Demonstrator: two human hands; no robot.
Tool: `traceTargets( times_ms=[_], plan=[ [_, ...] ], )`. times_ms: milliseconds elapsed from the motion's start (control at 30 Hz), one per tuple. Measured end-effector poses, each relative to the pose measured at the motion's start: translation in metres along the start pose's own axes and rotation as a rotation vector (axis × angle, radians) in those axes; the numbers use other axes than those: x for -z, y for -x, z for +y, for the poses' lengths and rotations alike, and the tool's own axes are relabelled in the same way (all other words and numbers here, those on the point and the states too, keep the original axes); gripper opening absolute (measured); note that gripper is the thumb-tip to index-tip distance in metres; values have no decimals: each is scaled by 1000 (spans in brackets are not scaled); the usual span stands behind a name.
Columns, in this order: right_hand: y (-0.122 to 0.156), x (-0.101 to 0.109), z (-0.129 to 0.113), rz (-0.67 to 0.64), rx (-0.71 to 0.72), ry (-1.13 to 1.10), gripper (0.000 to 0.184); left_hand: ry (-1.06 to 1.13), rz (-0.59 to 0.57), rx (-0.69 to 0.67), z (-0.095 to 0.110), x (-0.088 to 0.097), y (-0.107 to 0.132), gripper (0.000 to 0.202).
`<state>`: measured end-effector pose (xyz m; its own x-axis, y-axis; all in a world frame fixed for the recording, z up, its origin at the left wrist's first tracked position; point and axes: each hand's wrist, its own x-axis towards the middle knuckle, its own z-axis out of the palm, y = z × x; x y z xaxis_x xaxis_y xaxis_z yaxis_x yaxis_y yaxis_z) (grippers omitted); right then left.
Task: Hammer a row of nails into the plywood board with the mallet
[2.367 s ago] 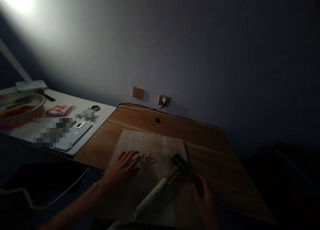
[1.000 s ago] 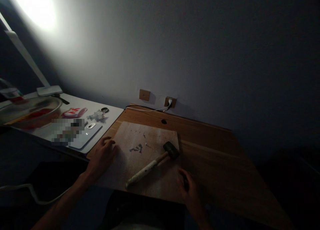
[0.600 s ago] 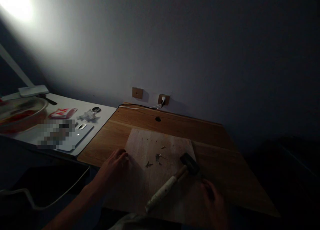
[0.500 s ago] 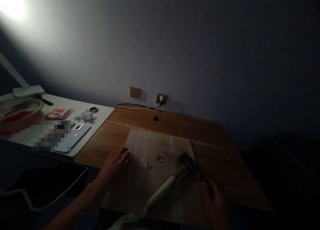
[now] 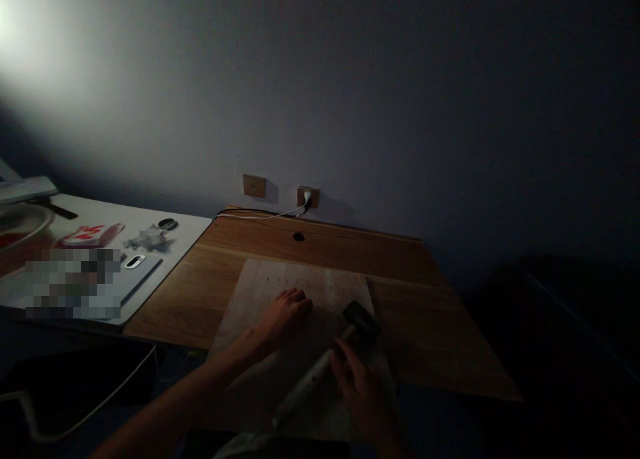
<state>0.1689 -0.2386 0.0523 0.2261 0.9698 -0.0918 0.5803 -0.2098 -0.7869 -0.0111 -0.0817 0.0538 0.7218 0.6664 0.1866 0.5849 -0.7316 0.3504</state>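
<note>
A hammer [image 5: 303, 387] with a dark head and a pale wrapped handle lies diagonally across a thin wooden board [image 5: 240, 306]. My right hand [image 5: 357, 382] reaches in from the right, its fingers apart and laid over the handle just below the head. Over the middle of the board rests my left hand [image 5: 287, 316], back upward, fingers curled down and close together. Whatever is under those fingers is hidden, and the small metal pieces on the board are out of sight there. A row of tiny dark marks [image 5: 296, 284] runs along the board's far edge.
The board lies on a wooden desk [image 5: 425, 312] against the wall. On the white table [image 5: 193, 226] at left are a flat device [image 5: 143, 279], a crumpled clear bag [image 5: 150, 239], a red-marked packet [image 5: 90, 235] and a basin [image 5: 30, 226]. A plug [image 5: 307, 197] sits in the wall socket.
My left hand has moved from the board's left edge onto its middle, covering the small metal pieces. My right hand has come leftward onto the hammer handle. The view has turned slightly right.
</note>
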Motion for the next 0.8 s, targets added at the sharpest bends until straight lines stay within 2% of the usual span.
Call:
traceTargets(
  times_ms=[100,233,333,400,467,533,600,633,700,800],
  plan=[
    [-6,-2,-7,40,-20,8,47,95,23,1,-1,3,1,18],
    [-6,-4,-6,105,-70,-55,45,361,96,118,-5,4,1,20],
    [2,-3,1,163,-126,-236,46,537,153,247,-13,-1,-3,19],
    [8,0,6,175,-231,-457,52,604,175,300,-18,-4,-9,17],
    [10,5,13,125,-366,-679,60,630,188,311,-22,-7,-17,19],
    [9,10,20,7,-450,-794,63,623,186,295,-21,-11,-26,25],
    [6,16,25,-113,-468,-827,64,585,169,271,-18,-15,-37,28],
    [5,18,27,-125,-464,-833,64,566,157,254,-16,-17,-43,27],
    [4,22,26,-39,-466,-828,67,543,142,212,-12,-21,-54,25],
    [4,27,21,175,-490,-762,83,557,125,155,-9,-25,-67,21]
  ],
)
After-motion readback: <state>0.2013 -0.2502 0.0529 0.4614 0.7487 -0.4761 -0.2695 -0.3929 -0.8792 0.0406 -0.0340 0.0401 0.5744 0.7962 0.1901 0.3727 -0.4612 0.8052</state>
